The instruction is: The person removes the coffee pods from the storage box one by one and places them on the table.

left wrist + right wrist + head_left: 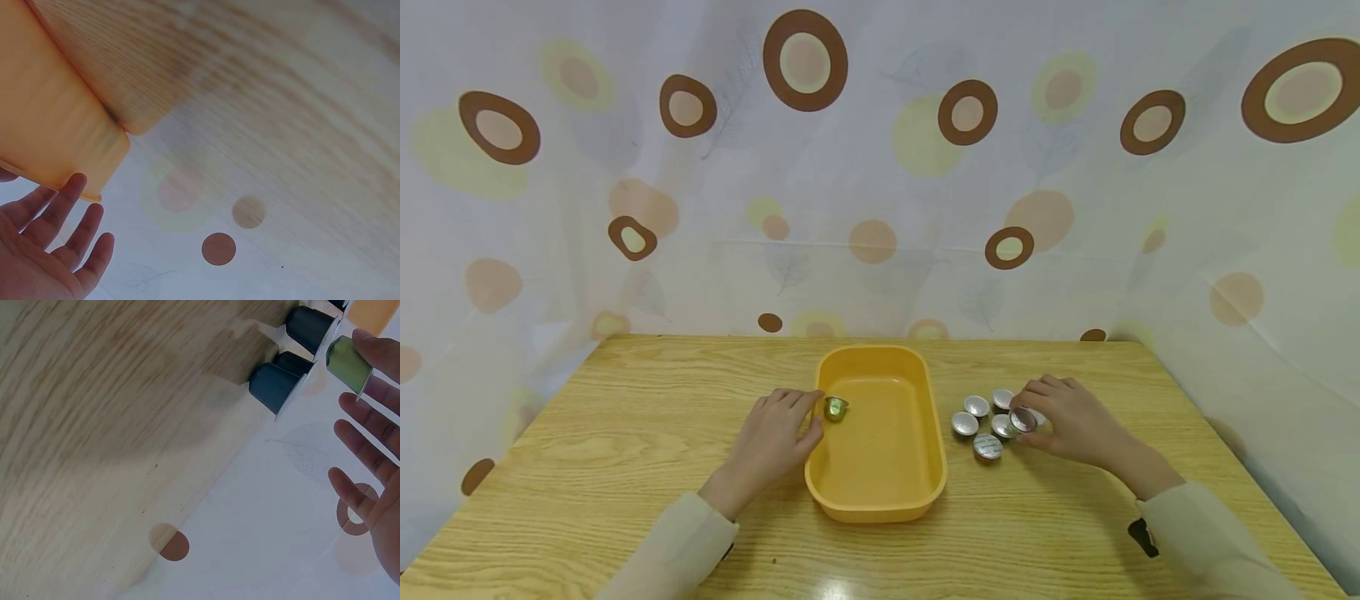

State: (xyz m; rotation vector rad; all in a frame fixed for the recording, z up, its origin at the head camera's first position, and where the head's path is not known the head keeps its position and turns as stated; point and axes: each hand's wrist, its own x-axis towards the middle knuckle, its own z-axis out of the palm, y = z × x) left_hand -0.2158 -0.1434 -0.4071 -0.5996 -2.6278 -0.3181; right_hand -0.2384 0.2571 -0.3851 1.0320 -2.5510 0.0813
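Note:
My left hand (778,429) is at the left rim of a yellow plastic basin (872,506), fingers loosely spread in the left wrist view. Just inside that rim, beside the thumb and index fingertip, is a shiny green coffee capsule (835,409). My right hand (1067,418) pinches another green coffee capsule (349,365) between thumb and index finger, its foil lid turned toward the head camera. The other right fingers stay extended. Close by that hand, several capsules (988,447) stand on the table with silver lids up; dark bodies (275,386) show in the right wrist view.
Both hands work over a wood-grain table (662,400). A pale curtain (880,183) with brown and yellow circles hangs behind it and along the sides. The group of capsules lies to the right of the basin's right wall.

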